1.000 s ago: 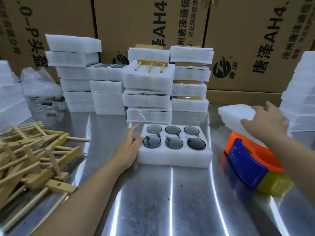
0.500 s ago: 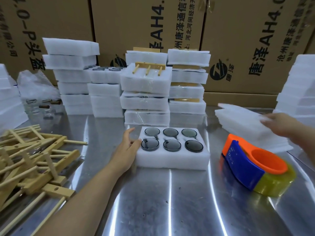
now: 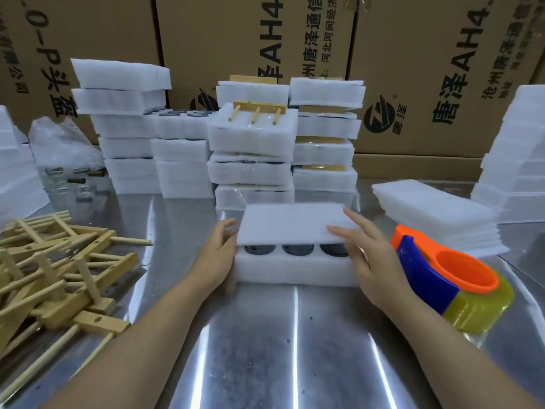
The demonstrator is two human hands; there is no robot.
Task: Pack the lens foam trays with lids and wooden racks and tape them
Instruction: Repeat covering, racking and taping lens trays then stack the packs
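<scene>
On the desk [image 3: 295, 349], the left hand [image 3: 216, 256] braces the lens tray [image 3: 295, 268] while the right hand [image 3: 368, 255], its grip pinching the foam lid [image 3: 290, 222], lowers it tilted, near lenses uncovered, for alignment.

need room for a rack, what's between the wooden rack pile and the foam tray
In the head view, only bare metal table and the left hand, resting against the foam tray, lie between it and the wooden rack pile.

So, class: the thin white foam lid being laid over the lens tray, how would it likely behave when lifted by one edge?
The foam lid looks thin, so it would probably flex or droop. It is likely very light, as the right hand manages it with fingertips. A draught might shift it until taped.
</scene>
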